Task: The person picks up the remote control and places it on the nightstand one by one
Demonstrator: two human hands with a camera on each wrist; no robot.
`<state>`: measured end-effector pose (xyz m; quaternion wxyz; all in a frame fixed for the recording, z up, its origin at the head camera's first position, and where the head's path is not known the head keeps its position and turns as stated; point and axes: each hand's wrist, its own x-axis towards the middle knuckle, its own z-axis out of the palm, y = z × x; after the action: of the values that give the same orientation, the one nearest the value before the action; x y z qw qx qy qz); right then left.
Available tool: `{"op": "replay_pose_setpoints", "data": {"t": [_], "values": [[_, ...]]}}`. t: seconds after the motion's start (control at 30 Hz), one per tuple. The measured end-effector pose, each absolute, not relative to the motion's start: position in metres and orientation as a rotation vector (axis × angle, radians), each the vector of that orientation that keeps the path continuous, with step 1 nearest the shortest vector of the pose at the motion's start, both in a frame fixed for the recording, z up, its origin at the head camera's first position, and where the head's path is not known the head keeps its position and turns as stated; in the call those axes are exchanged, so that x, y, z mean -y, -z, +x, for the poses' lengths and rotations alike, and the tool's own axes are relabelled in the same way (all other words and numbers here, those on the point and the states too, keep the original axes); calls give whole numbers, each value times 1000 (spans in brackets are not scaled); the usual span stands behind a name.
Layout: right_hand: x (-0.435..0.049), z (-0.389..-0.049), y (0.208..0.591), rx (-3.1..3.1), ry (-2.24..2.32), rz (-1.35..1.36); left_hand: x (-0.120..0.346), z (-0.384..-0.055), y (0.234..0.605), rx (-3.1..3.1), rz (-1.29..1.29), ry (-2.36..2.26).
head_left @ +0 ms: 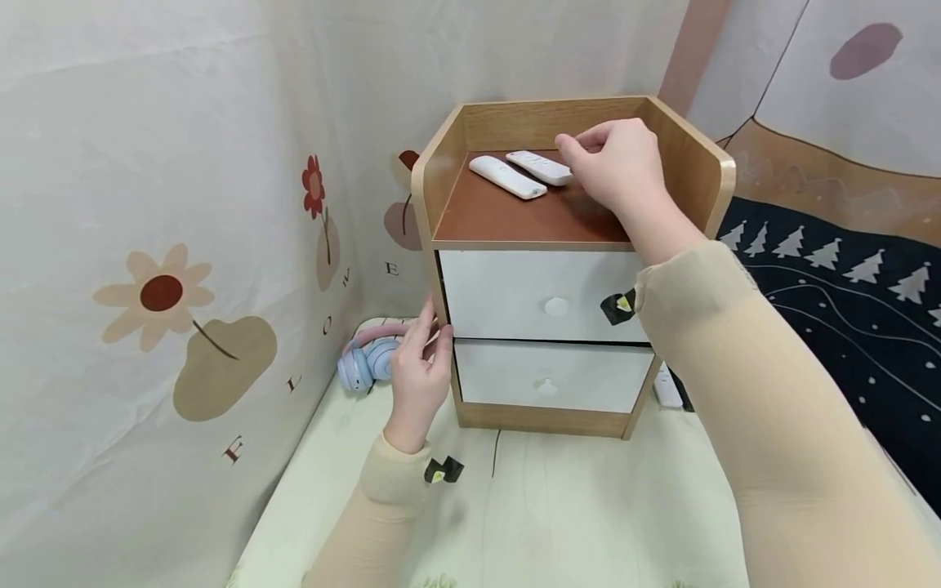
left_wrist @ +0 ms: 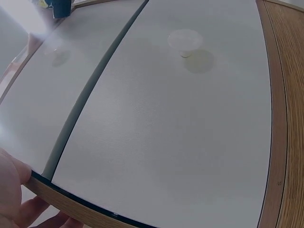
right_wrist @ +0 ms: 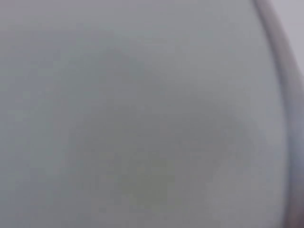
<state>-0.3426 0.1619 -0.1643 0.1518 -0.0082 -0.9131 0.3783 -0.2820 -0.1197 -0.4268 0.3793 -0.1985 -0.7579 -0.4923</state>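
Note:
A small wooden cabinet [head_left: 540, 418] has two white drawers and a raised rim round its brown top. Its left side edge is held by my left hand [head_left: 421, 377], thumb at the front and fingers along the outer side; the left wrist view shows the thumb [left_wrist: 20, 170] by the drawer gap. Two white remote controls lie side by side on the top, a left one [head_left: 507, 177] and a right one [head_left: 540, 167]. Over the top's right part hangs my right hand [head_left: 617, 163], loosely bent beside the right remote, with nothing visible in it.
Blue and pink headphones [head_left: 367, 363] lie left of the cabinet on the pale floor cover. A white power strip [head_left: 667, 388] is at its right. Patterned cloth walls [head_left: 220, 163] stand close on the left and behind. The right wrist view is mostly a blurred pale surface.

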Motion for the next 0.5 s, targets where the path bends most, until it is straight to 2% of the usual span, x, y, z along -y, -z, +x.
{"op": "replay_pose_setpoints", "data": {"t": [0.27, 0.5], "values": [[-162, -293, 187, 2189, -1201, 280, 121, -279, 427, 1935, -505, 1255], [-180, -246, 243, 1586, -1277, 627, 121, -279, 426, 1942, -510, 1250]]}}
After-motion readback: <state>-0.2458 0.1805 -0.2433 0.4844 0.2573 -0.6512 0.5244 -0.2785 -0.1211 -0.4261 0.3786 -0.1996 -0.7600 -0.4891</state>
